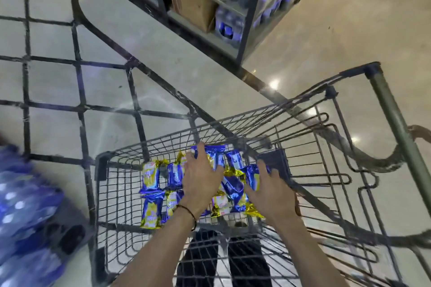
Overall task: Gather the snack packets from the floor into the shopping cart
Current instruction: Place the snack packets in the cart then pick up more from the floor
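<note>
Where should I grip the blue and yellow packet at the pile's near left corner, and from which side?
Probably pinch the near crimped end of the packet, coming from above on your side. It lies flat on the shopping cart floor, with other packets close at its right and far end; the near end is free.

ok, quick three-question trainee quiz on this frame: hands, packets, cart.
1. True or false: the blue and gold foil snack packets lie inside the grey wire shopping cart.
2. Which wrist wears the thin black cord bracelet? A: left. B: right.
3. Fill in: the left hand and the right hand both reach ____ the cart, fingers spread over the packets.
Key: 1 true; 2 A; 3 into.
</note>
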### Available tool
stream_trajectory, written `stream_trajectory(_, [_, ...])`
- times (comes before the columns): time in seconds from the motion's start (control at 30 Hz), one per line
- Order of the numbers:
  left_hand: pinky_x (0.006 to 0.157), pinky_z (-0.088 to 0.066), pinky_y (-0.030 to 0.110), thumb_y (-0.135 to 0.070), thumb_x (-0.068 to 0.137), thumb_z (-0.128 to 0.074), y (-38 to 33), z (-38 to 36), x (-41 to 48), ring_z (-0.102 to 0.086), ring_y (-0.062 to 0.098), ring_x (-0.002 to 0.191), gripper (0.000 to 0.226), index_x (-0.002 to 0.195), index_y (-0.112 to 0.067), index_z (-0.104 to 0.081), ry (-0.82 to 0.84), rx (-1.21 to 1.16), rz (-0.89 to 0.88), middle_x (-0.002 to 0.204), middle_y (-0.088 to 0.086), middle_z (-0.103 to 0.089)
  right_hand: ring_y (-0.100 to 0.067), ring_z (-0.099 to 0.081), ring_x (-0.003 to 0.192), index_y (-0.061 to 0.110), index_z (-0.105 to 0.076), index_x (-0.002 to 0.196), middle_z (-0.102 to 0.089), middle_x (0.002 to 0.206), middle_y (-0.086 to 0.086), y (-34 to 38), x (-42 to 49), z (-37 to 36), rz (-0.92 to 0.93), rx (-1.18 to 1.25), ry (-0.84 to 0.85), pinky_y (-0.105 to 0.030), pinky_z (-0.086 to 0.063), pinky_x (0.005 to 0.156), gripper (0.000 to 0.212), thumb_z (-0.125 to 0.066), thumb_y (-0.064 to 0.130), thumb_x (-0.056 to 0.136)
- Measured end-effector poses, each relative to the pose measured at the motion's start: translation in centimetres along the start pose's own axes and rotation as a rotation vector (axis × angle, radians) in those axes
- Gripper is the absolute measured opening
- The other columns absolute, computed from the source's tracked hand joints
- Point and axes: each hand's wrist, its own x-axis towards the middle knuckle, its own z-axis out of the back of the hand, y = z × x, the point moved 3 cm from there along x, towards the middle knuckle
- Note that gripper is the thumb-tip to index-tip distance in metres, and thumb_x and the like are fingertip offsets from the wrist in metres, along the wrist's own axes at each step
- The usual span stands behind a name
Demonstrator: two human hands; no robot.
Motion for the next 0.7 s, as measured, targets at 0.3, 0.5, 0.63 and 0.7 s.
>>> stream_trajectory(0.3, [0.083,-0.052,0.054,-0.036,0.080,-0.069,3.4,-6.4,7.1,-0.053,0.039,0.096,0.080,0.144,-0.027,-0.022,-0.005,0.011,0.114,0.120,0.018,-0.045,-0.037,-0.059,0.108,0.027,-0.017,0.149,-0.050,0.131,-0.016,0.7,12.8,-7.0,0.097,-0.079,0.118,-0.042,-0.052,0.073,0.078,-0.054,0.058,0.088])
stream_trajectory(0.5, [0.082,-0.053,0.052,-0.036,0.081,-0.073,4.8,-11.4,10.6,-0.057,0.044,0.102,0.086,0.146,-0.025,-0.018,0.009,0.063,0.213,0.133,0.023,-0.041,-0.037,-0.057,0.113,0.026,-0.017,0.150,-0.049,0.133,-0.016,0.2,17.3,-10.8,0.120,-0.069,0.103,-0.041,-0.050,0.073,0.078,-0.054,0.057,0.090])
stream_trajectory(0.63, [0.078,-0.056,0.053,-0.034,0.082,-0.074,5.3,-14.1,11.8,-0.056,0.045,0.109,0.087,0.146,-0.027,-0.015,0.002,0.063,0.236,0.137,0.022,-0.036,-0.037,-0.058,0.111,0.027,-0.017,0.149,-0.049,0.131,-0.016,-0.4,19.3,-12.4,0.127,-0.070,0.110,-0.041,-0.050,0.072,0.078,-0.055,0.059,0.088])
stream_trajectory(0.7, [0.076,-0.057,0.052,-0.034,0.083,-0.075,5.6,-14.6,12.0,-0.054,0.041,0.112,0.085,0.146,-0.027,-0.018,-0.018,0.052,0.265,0.134,0.017,-0.037,-0.037,-0.059,0.107,0.027,-0.018,0.148,-0.050,0.129,-0.016,-0.6,19.8,-12.8,0.145,-0.077,0.107,-0.040,-0.050,0.069,0.078,-0.056,0.060,0.088])
